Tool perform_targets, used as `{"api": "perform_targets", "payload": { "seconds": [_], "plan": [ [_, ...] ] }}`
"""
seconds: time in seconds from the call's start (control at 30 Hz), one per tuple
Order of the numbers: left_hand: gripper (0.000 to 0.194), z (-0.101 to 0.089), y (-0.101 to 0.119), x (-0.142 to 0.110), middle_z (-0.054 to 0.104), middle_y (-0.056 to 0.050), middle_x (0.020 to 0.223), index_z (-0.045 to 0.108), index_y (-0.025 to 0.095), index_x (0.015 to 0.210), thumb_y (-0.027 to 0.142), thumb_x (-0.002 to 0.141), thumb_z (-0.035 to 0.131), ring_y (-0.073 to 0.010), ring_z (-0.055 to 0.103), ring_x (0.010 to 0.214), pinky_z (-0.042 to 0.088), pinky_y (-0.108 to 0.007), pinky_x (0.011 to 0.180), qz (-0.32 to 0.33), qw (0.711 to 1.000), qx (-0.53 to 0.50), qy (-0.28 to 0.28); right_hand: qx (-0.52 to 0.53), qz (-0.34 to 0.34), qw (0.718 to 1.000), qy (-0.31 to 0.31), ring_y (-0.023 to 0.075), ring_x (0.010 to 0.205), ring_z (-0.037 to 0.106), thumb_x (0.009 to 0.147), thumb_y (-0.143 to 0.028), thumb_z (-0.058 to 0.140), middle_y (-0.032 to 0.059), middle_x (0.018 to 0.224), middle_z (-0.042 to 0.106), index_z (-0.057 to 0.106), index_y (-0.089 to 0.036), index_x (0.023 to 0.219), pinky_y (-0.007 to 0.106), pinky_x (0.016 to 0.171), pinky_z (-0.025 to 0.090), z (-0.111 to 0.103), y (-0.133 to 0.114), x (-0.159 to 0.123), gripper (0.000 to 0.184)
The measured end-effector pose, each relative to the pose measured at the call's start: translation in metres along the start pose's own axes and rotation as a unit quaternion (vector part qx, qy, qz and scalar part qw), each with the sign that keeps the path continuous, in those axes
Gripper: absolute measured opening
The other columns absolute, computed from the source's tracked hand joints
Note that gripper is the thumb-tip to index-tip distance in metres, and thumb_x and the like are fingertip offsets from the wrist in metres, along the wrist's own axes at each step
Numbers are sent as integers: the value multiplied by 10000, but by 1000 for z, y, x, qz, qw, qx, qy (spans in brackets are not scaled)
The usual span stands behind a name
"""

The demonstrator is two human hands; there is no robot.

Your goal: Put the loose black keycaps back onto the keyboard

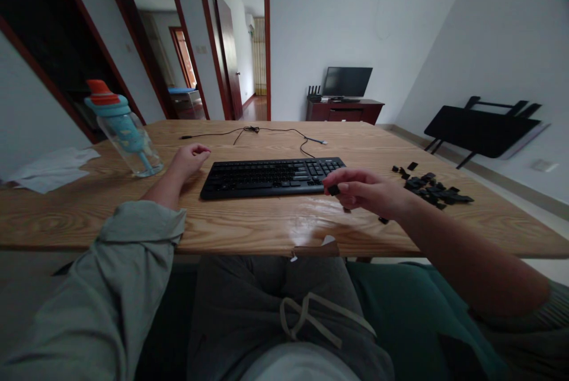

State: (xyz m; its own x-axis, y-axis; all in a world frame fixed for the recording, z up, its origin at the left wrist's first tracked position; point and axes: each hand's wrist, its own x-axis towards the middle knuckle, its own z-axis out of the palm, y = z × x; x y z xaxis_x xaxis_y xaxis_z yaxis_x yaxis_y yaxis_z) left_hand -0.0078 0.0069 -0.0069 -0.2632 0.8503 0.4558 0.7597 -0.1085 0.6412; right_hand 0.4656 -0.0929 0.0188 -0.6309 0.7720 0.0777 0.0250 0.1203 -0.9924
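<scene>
Pale wall [302, 19] behind a dark television [348, 82]

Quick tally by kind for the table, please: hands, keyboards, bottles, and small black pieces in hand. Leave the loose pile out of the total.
Hands: 2 (left hand, right hand)
Keyboard: 1
Bottle: 1
Small black piece in the right hand: 1
Total: 5
The loose pile overlaps too much to count.

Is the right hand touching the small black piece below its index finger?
Touching: the head view shows the right hand pinching the small black piece.
</scene>
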Motion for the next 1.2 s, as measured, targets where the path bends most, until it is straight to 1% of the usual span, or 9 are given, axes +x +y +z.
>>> {"api": "perform_targets", "payload": {
  "seconds": [0.2,0.37,0.43,0.53,0.63,0.8,0.9,1.1,1.2],
  "plan": [
    [191,-1,5,-2,725,-59,872,693,201,826,345,723,623,-220,640,825,509,-355,843,1,1000,-7,-9,-19,-28,999,-4,92,544,357,858,-422,705,-51,608,442,719,-169,1060,236,491,290,2,-3,5,323],
    [186,0,8,-5,712,-61,852,678,193,815,344,729,611,-218,625,810,506,-349,809,2,1000,-11,-9,-190,-27,981,20,104,551,416,905,-421,632,-36,663,500,692,-197,1055,242,495,322,3,0,5,277],
    [182,0,8,-5,706,-60,851,673,190,805,344,732,608,-214,625,812,504,-340,795,9,1000,-19,-12,-300,-25,953,38,114,553,455,900,-389,623,-19,677,550,699,-197,1017,251,503,336,11,3,2,238],
    [195,0,8,-4,694,-51,824,679,188,810,357,739,610,-202,614,776,503,-331,776,16,999,-15,-23,-467,-34,881,64,139,599,545,890,-324,624,23,755,655,729,-207,976,272,565,388,26,9,-5,179],
    [222,-1,7,-3,688,-41,804,694,193,829,379,734,619,-198,601,749,501,-330,768,15,999,9,-30,-565,-34,820,85,189,741,651,916,-280,596,59,928,739,750,-229,993,300,665,443,42,21,-13,180],
    [254,-1,4,0,704,-43,837,699,207,854,415,735,615,-209,607,782,503,-331,777,-1,999,32,-35,-593,-59,798,89,234,881,694,982,-343,524,89,1078,747,751,-230,1086,340,764,491,50,30,-26,274],
    [263,-1,2,0,707,-43,859,699,210,860,420,729,607,-203,609,789,494,-320,781,11,999,28,-38,-584,-48,802,113,237,860,695,972,-379,524,110,1110,747,740,-243,1156,351,743,503,30,20,-39,315],
    [307,0,-4,3,631,-27,749,697,205,880,459,735,605,-196,553,700,473,-327,722,2,999,38,-34,-568,69,802,172,256,726,676,880,-478,597,121,938,771,773,-234,1067,384,650,513,-65,3,-76,354],
    [271,0,-4,4,630,-18,731,695,209,871,435,746,613,-200,557,700,474,-325,725,-5,999,26,-45,-579,105,790,172,288,809,694,838,-482,625,130,997,775,784,-225,1072,406,693,535,-96,10,-94,383]
  ]
}}
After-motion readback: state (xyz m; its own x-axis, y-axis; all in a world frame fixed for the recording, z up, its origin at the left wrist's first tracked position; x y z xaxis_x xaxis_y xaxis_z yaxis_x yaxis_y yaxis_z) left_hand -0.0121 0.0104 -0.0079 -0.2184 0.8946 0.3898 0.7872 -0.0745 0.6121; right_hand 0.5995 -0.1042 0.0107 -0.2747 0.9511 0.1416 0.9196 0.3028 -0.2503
